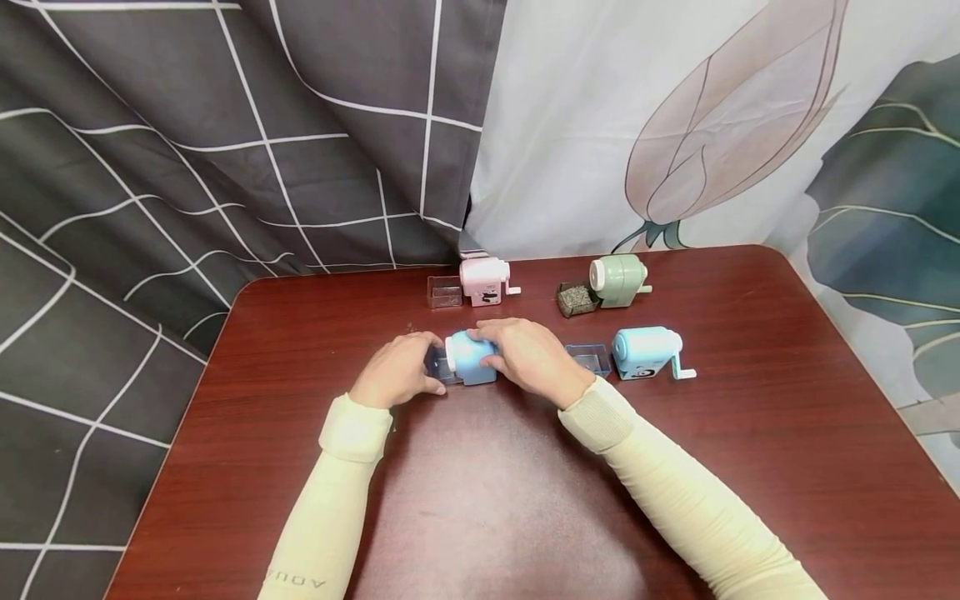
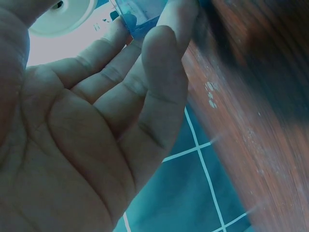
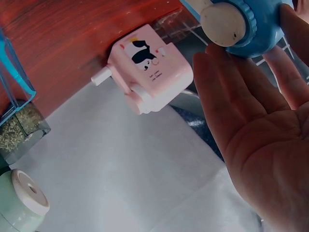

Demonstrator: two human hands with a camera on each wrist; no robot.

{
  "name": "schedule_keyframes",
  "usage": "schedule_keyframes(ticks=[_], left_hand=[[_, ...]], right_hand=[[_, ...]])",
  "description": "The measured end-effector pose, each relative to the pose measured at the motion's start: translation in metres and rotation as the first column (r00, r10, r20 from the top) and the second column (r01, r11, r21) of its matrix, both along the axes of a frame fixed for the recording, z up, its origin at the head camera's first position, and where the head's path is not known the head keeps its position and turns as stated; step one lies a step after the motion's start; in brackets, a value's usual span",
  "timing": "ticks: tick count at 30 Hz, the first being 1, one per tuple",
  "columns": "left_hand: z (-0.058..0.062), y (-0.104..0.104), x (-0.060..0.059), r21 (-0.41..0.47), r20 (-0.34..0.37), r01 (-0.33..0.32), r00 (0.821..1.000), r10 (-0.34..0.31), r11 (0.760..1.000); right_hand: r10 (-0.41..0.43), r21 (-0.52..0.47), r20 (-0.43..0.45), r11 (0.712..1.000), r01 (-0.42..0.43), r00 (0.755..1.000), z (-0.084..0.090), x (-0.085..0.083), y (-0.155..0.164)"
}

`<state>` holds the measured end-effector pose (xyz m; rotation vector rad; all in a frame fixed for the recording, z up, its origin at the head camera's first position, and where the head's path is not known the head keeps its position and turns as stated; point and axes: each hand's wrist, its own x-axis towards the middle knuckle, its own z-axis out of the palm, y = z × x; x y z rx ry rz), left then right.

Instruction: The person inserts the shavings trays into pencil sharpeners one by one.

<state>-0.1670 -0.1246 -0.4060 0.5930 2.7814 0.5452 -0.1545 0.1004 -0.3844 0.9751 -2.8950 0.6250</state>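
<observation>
A light blue pencil sharpener stands on the dark red table, between both hands. My right hand grips its body from above and behind; in the right wrist view the fingers lie against the blue sharpener. At the sharpener's left end, my left hand holds a clear blue drawer. The left wrist view shows its fingertips on that drawer, beside the sharpener's white face.
A pink sharpener with a clear tray stands behind. A green sharpener and a tray of shavings sit at back right. A second blue sharpener and blue tray are beside my right hand. Curtains hang behind the table.
</observation>
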Motion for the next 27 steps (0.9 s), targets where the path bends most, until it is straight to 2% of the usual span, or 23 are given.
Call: schedule_keyframes(ticks=[16, 27], left_hand=[[-0.002, 0.009, -0.002, -0.004, -0.012, 0.033, 0.999, -0.033, 0.999], [-0.006, 0.013, -0.004, 0.043, -0.032, 0.041, 0.999, -0.039, 0.998]], right_hand=[[0.005, -0.006, -0.009, 1.0, -0.005, 1.0, -0.001, 0.001, 0.0], [0.01, -0.003, -0.014, 1.0, -0.01, 1.0, -0.001, 0.001, 0.001]])
